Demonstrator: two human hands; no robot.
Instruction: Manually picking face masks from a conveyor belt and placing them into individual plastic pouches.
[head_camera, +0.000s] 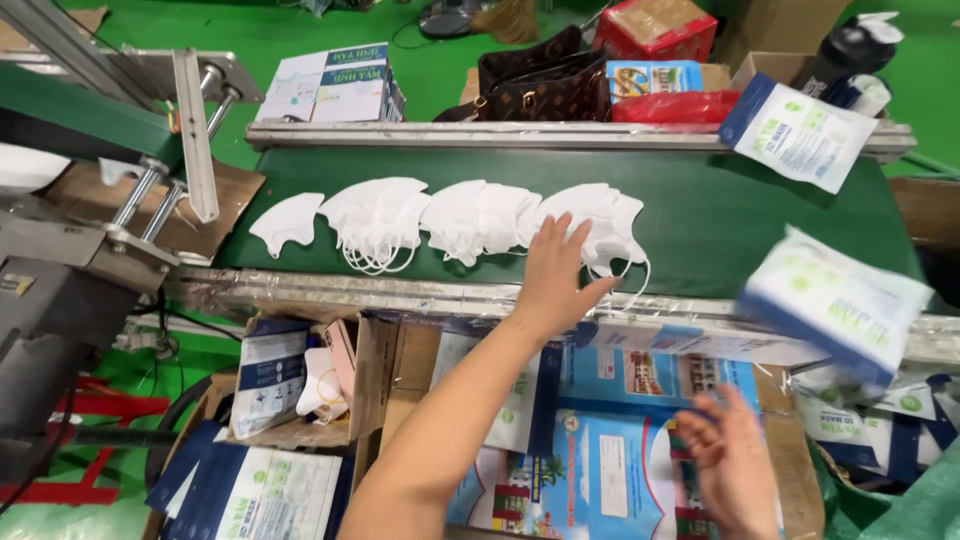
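Just left hand (555, 275) at masks (590, 215)

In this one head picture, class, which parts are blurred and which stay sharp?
Head view: the right hand and the white-and-blue packet near it are smeared by motion; the left hand on the white masks and the green belt look sharp.
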